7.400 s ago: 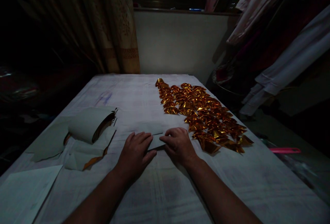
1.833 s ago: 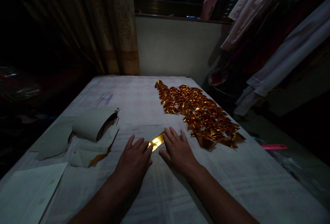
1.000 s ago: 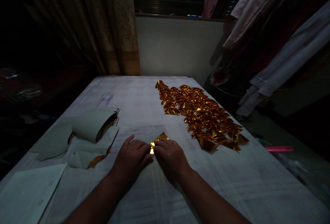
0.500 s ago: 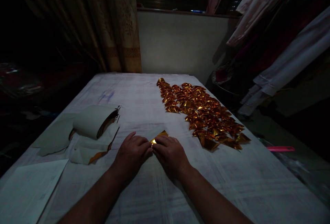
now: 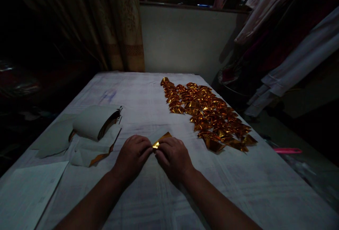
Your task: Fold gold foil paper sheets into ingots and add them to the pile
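Note:
A small sheet of gold foil paper [image 5: 162, 139] lies between my two hands near the middle of the table, its far part showing a pale underside. My left hand [image 5: 135, 155] pinches its left end with curled fingers. On the other end, the fingers of my right hand [image 5: 172, 154] are bent and pressed down over the paper. Both hands rest low at the tabletop, their fingertips close together. To the right sits a broad cluster of folded gold foil pieces [image 5: 209, 113], shaped like small ingots.
A curled stack of foil-backed paper [image 5: 91, 121] and loose sheets lie at the left. Nearer is a white printed sheet [image 5: 31, 191]. The table has a pale checked cloth [image 5: 233, 191]. Clothes [image 5: 299, 60] hang at the right, and a curtain [image 5: 127, 35] hangs behind. A pink handle [image 5: 287, 150] shows beyond the right edge.
My left hand has shifted slightly left, and its raised finger has come down. A little more gold shows between my hands. The view has tilted slightly.

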`<state>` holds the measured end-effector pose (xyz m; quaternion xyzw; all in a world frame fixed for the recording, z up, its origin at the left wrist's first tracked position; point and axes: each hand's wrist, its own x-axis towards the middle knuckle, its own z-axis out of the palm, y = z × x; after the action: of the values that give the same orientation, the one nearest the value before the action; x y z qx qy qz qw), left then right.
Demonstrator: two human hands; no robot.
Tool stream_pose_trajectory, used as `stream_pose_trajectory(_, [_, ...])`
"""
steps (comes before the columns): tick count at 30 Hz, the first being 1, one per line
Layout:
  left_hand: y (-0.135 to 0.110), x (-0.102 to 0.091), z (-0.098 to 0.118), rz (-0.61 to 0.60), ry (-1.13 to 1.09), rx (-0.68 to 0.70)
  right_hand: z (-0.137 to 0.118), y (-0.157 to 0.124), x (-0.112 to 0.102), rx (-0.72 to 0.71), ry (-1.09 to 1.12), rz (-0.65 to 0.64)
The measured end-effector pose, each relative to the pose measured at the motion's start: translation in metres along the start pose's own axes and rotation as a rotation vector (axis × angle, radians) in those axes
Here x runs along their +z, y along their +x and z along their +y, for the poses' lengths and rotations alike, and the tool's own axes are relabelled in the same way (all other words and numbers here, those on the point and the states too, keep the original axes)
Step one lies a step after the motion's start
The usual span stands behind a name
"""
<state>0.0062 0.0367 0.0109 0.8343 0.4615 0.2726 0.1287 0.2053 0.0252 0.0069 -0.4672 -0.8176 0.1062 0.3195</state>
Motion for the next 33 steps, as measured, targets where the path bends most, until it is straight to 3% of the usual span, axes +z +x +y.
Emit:
stream_pose_trajectory(15, [-0.002, 0.005, 0.010, 0.056, -0.015, -0.108, -0.005, 0.005, 0.002, 0.236, 0.000, -0.023])
stream_pose_trajectory(33, [-0.001, 0.008, 0.014, 0.054, 0.001, -0.161, -0.005, 0.006, 0.008, 0.244, -0.144, -0.034])
